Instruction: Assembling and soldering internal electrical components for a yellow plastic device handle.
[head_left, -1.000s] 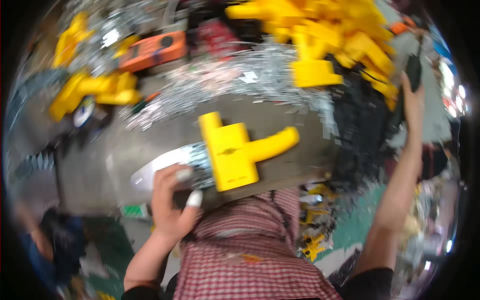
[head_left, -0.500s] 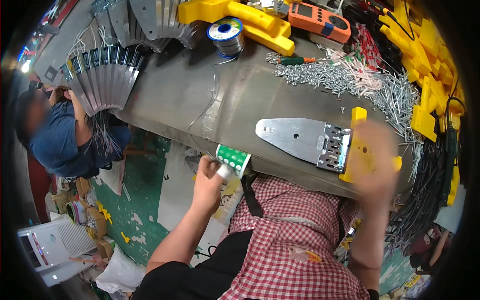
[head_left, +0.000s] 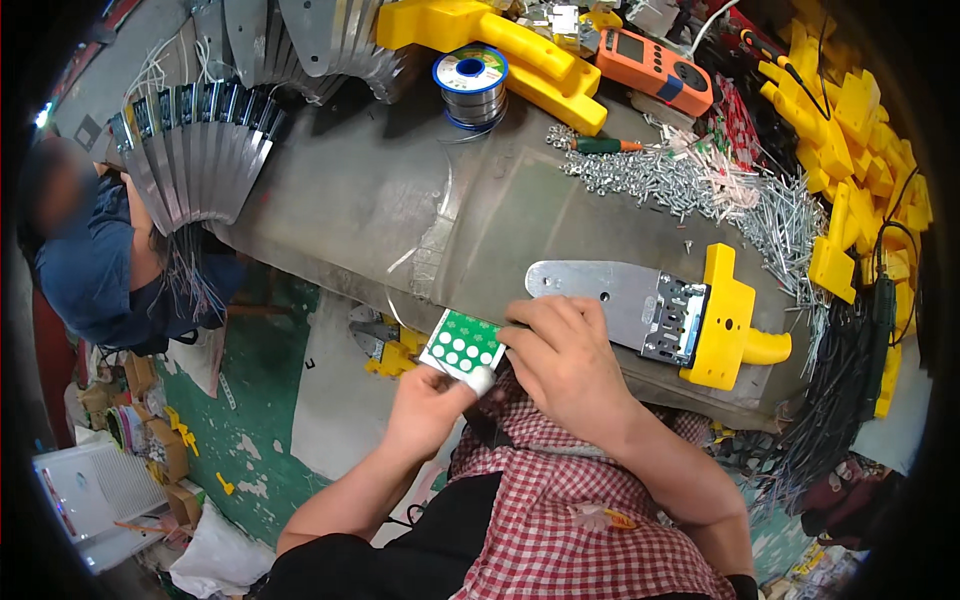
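Note:
My left hand [head_left: 430, 405] holds a small green sticker sheet [head_left: 468, 338] with rows of white round spots, just off the table's front edge. A white wrap [head_left: 481, 379] covers the tip of its thumb. Bent over the sheet's right edge, my right hand [head_left: 565, 355] pinches there with its fingertips; whether a sticker is between them is hidden. Beyond that hand lies a yellow-handled tool with a flat metal blade plate [head_left: 620, 292] and a slotted bracket [head_left: 672, 318]. Its yellow plastic handle [head_left: 728, 330] points right.
At the back stand a solder spool [head_left: 470, 90], yellow handles [head_left: 500, 45] and an orange meter [head_left: 655, 70]. Loose screws [head_left: 650, 180] spread over the right, by a green-handled screwdriver [head_left: 600, 146]. Fanned metal plates [head_left: 195, 150] lie left, near a seated person [head_left: 90, 250].
My right hand has left the yellow handle and come left to the sticker sheet. My left hand has tilted the sheet, so its white spots now face up.

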